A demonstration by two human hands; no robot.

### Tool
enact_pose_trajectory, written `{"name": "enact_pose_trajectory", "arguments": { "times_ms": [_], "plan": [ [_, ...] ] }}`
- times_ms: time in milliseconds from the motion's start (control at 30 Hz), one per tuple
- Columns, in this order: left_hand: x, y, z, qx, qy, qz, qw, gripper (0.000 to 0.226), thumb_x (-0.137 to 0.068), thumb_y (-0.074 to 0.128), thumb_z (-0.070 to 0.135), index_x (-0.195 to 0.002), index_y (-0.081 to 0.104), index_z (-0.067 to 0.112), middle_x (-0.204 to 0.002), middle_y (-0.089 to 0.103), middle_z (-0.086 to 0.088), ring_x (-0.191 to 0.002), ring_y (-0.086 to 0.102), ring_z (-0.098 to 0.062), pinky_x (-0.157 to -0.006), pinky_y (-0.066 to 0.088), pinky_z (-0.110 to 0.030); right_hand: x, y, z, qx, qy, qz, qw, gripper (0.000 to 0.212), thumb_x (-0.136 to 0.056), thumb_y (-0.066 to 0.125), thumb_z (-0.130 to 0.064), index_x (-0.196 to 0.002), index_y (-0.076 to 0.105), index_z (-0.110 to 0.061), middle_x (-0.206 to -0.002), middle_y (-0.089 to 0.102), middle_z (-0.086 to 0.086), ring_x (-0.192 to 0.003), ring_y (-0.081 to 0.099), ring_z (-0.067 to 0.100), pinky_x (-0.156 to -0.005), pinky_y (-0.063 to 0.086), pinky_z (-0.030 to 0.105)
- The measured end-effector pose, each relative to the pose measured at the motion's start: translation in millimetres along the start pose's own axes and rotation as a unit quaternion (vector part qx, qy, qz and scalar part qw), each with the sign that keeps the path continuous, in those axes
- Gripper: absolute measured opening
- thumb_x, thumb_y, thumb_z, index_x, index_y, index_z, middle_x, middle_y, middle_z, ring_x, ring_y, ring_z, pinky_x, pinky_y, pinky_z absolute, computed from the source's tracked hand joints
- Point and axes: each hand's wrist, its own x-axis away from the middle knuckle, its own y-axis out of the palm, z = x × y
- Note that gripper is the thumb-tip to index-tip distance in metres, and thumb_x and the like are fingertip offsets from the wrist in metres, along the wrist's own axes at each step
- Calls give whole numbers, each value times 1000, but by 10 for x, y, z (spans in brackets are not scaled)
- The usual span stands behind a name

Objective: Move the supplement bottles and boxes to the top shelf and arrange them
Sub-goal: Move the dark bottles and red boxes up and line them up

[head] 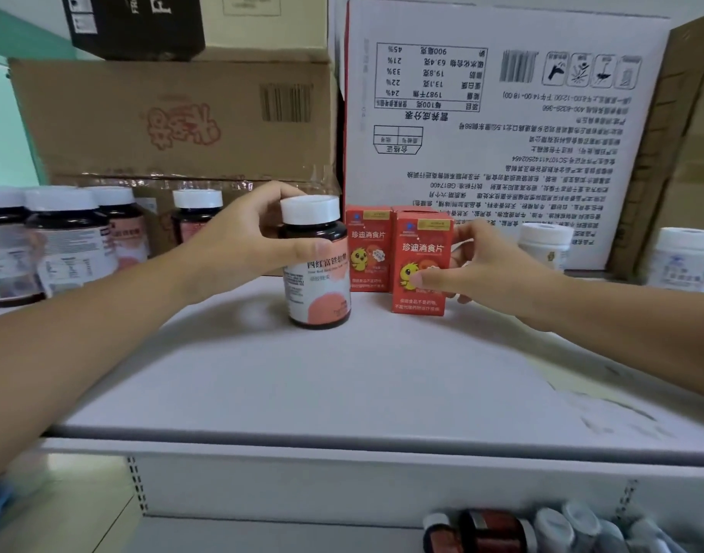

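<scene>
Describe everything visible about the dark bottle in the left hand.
The bottle is dark brown, glossy like plastic or glass, with a white screw cap and a white label bearing a pink patch and Chinese text. It stands upright on the white shelf, left of the red boxes. The left hand grips its shoulder.

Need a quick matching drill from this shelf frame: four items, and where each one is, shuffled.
Items:
1. dark bottle
2. front red box
3. white jar
4. brown carton

Places:
A. behind the bottles at the shelf's left
B. held by the left hand
C. right of the red boxes, untouched
D. held by the right hand

Pairs: 1-B, 2-D, 3-C, 4-A
</scene>
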Motion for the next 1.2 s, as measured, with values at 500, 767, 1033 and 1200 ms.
{"name": "enact_pose_trajectory", "arguments": {
  "times_ms": [500,767,1033,1200],
  "plan": [
    [207,-607,547,-166,-50,-61,983,56,-59,77,51,-109,60,33,-95,73,15,-88,71,-4,-65,58,-21,547,392,-618,184,-200,-79,959,5,-80,64,-31,-78,67,-27,-67,64,-20,-57,54,-4,-55,42,12],
    [804,-1558,612,-236,-62,-19,970,57,-51,78,54,-102,64,34,-88,74,16,-80,70,-1,-55,52,-12,511,1460,-1242,318,-218,-232,893,43,-96,45,-45,-137,51,-37,-142,48,-21,-126,45,3,-97,32,17],
    [1184,-2353,270,-228,-89,35,969,60,-47,78,51,-104,66,36,-93,75,12,-84,70,-4,-60,52,-12,343,2287,-1594,288,-236,-273,887,45,-100,43,-40,-143,44,-28,-149,43,-9,-134,38,7,-100,23,15],
    [1209,-2494,89,-219,-78,57,971,57,-47,79,50,-101,68,37,-97,72,18,-82,69,1,-58,49,-7,360,2343,-1530,262,-228,-275,897,40,-100,42,-38,-140,47,-32,-145,44,-15,-127,35,-4,-103,22,12]
  ]
}}
